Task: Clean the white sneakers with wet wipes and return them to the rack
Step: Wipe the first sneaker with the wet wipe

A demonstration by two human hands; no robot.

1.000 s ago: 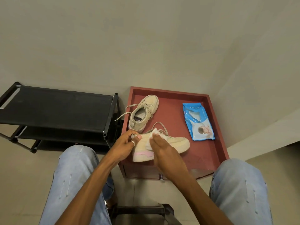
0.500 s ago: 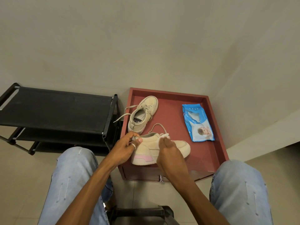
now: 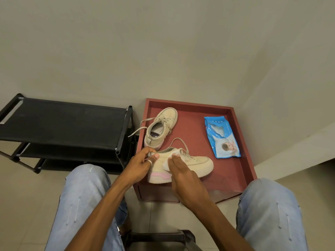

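Observation:
Two off-white sneakers lie on a red tray table (image 3: 230, 180). The near sneaker (image 3: 200, 164) has a pink heel stripe and points right. My left hand (image 3: 140, 165), with a ring on the thumb, pinches its heel collar. My right hand (image 3: 183, 175) presses a white wet wipe (image 3: 167, 163) flat against the sneaker's side, near the laces. The second sneaker (image 3: 162, 126) rests upright behind it, toe toward the wall, laces trailing left. A blue pack of wet wipes (image 3: 222, 136) lies on the tray's right part.
A black shoe rack (image 3: 63, 122) with fabric shelves stands left of the tray against the beige wall. My knees in light jeans flank the tray's front. A dark stool edge (image 3: 159, 238) shows below between my legs.
My right hand with the wipe slid up toward the laces, then back down along the sneaker's side. My left hand kept its hold on the heel.

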